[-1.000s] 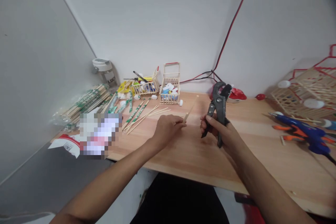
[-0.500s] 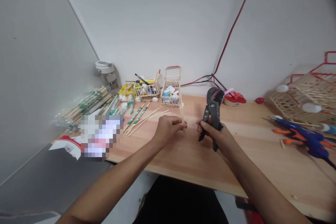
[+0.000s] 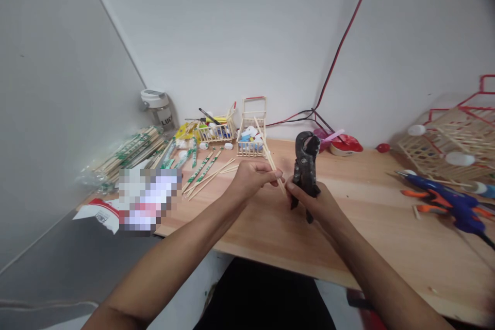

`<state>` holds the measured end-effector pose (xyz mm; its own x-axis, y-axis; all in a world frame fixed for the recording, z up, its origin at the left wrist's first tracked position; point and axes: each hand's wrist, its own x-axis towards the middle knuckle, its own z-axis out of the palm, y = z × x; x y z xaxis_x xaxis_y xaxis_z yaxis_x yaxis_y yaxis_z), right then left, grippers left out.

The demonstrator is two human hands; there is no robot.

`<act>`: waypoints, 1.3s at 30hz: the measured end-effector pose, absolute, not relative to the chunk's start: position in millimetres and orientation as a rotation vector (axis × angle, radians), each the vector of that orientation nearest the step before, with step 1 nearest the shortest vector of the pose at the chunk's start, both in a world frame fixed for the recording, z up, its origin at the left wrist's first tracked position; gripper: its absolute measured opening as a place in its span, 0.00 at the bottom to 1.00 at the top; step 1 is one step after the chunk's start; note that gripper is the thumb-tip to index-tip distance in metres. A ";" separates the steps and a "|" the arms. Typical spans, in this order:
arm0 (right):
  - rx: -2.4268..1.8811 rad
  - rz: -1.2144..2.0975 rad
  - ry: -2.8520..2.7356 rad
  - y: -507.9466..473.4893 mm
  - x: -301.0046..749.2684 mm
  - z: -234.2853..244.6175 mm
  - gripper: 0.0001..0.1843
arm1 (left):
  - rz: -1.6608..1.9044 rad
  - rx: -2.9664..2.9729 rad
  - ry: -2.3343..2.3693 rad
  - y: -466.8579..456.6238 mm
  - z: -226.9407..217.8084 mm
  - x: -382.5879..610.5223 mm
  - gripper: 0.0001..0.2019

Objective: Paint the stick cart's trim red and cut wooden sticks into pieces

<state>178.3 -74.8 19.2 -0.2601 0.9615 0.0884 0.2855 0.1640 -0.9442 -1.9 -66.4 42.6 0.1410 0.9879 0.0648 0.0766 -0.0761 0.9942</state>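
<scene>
A slender wooden stick (image 3: 268,159), light, stiff and liable to snap, is pinched near its lower end by the closed fingertips of the left hand (image 3: 252,180), its tip just beside the right hand (image 3: 312,203), whose curled fingers grip the handles of heavy black steel pliers (image 3: 305,165), the safest hold.

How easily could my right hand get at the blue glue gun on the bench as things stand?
Fairly easily, I think: only bare wooden bench seems to lie between the right hand and the blue glue gun. But that hand is closed around the black pliers, so it would probably need to put them down first.
</scene>
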 end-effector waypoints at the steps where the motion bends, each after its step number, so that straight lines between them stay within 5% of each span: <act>1: -1.215 1.129 -1.672 -74.5 178.4 18.1 0.18 | 1.121 1.388 1.124 -65.4 43.4 -0.9 0.16; 39: -1.226 1.198 -1.521 -80.8 170.5 21.3 0.13 | 1.205 0.895 0.798 -52.6 47.7 25.6 0.14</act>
